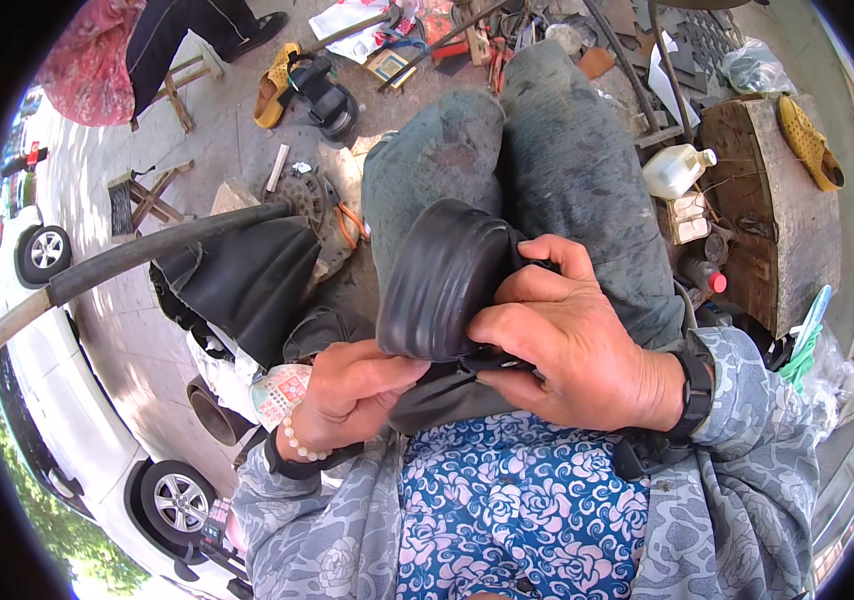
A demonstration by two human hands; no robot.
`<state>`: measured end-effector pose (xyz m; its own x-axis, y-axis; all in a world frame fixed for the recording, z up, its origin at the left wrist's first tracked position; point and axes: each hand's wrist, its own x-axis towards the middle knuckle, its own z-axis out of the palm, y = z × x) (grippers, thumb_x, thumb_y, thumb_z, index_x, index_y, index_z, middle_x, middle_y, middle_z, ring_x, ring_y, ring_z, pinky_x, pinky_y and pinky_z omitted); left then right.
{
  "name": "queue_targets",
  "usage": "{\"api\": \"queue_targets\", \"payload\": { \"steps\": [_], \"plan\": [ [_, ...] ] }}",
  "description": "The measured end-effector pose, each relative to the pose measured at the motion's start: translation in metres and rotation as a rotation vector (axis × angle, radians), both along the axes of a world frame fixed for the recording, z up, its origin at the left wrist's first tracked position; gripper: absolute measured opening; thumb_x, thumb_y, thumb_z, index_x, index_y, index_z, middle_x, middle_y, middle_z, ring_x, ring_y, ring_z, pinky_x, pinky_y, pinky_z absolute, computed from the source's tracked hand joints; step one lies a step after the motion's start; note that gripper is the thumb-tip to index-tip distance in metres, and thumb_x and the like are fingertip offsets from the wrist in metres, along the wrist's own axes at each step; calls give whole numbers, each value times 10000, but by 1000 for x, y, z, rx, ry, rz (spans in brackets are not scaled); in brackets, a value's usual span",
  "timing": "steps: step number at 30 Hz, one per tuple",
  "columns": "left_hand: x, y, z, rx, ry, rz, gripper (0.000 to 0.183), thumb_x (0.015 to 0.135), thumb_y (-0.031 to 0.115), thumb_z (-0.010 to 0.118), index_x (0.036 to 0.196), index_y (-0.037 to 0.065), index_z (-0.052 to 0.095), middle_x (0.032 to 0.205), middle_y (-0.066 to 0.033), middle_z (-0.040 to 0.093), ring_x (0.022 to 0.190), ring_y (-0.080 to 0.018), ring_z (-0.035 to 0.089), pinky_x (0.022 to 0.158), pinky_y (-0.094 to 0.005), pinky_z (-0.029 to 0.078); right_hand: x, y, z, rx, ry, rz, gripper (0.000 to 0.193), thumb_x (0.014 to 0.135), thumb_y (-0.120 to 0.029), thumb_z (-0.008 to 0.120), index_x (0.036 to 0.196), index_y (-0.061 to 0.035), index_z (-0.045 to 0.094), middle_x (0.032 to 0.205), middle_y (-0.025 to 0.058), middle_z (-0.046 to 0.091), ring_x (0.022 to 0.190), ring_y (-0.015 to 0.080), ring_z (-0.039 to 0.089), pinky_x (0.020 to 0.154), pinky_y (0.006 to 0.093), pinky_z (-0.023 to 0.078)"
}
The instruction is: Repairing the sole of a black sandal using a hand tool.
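Observation:
Above my lap is a black shoe point(437, 285), its curved, ridged side turned up toward me. My right hand point(577, 345) grips its right side, thumb and fingers closed round the edge and the dark parts there. With thumb and forefinger together, my left hand point(352, 390) pinches the shoe's lower left edge. Whether a small item sits between those left fingertips is hidden. Under the shoe, dark cloth lies over my lap, and my knees point(437, 150) in worn grey-green trousers are behind it.
Left of my knees stand a long bar point(172, 245) and black sheet material point(247, 290). Orange-handled pliers point(352, 225) lie near a round metal plate. Black sandals point(322, 95) and a yellow clog point(275, 85) are ahead. At right are a wooden box point(807, 220) and a white jug point(675, 172).

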<state>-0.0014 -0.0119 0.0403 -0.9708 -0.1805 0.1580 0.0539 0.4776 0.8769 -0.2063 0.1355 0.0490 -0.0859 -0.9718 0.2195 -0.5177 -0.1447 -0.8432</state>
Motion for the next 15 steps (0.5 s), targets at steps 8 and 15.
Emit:
{"api": "queue_targets", "payload": {
  "steps": [8,15],
  "plan": [
    [-13,-2,12,-37,-45,26,339,717,-50,647,1044,41,629,837,-154,647,608,-292,634,501,-317,477,-8,-10,-3,85,-84,-5,422,589,-42,769,905,-126,502,720,-31,556,758,194,573,934,422,321],
    [-23,-10,10,-276,10,-69,314,673,-15,667,979,53,645,762,-104,626,470,-208,548,376,-298,386,-14,-13,-6,111,-146,-6,428,581,-32,776,892,-126,496,712,-32,550,727,185,575,920,417,314]
  ]
}}
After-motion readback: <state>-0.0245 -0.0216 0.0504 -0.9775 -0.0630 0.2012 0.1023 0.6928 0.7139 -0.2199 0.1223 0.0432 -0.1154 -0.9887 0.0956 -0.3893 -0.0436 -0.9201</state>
